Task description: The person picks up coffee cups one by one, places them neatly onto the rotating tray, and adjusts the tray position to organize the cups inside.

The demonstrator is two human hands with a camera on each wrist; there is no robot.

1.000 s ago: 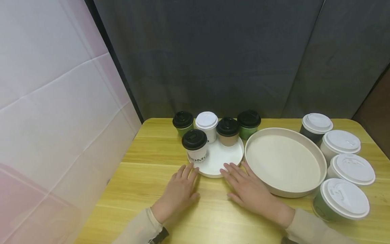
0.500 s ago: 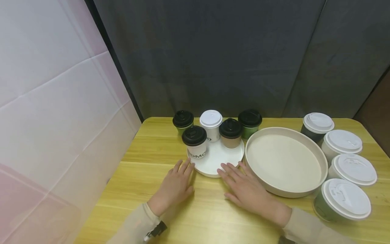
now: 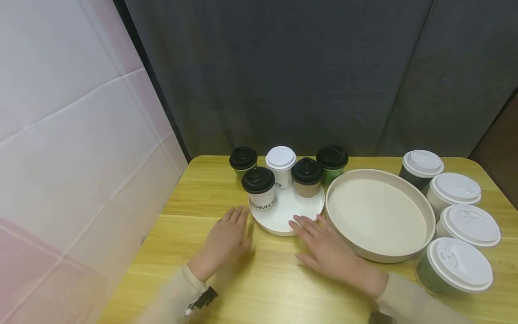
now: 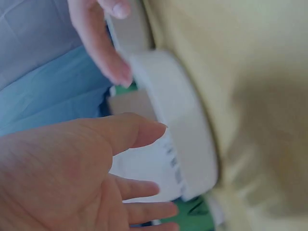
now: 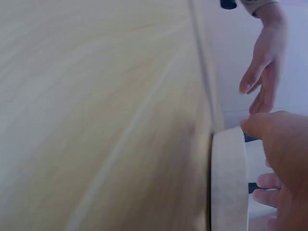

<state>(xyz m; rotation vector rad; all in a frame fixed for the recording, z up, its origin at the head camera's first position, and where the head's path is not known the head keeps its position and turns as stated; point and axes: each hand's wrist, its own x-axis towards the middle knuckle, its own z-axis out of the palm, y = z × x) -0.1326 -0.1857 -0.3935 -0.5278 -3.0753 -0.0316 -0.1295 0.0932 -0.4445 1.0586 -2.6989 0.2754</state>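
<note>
Left hand (image 3: pixel 225 236) has drawn back leftward off the white tray (image 3: pixel 283 217); right hand (image 3: pixel 331 248) stays at its near-right rim. Suggests the tray's left side is being let go. Both hands loosely spread, gripping nothing. Count: three lidded cups (image 3: pixel 261 200) on the tray, two green cups (image 3: pixel 332 175) behind it, one beige tray (image 3: pixel 378 213) right of it, four white-lidded cups (image 3: pixel 460 264) farther right.

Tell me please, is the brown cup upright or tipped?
Upright: the brown cup stands on the white tray, black lid on top.
</note>
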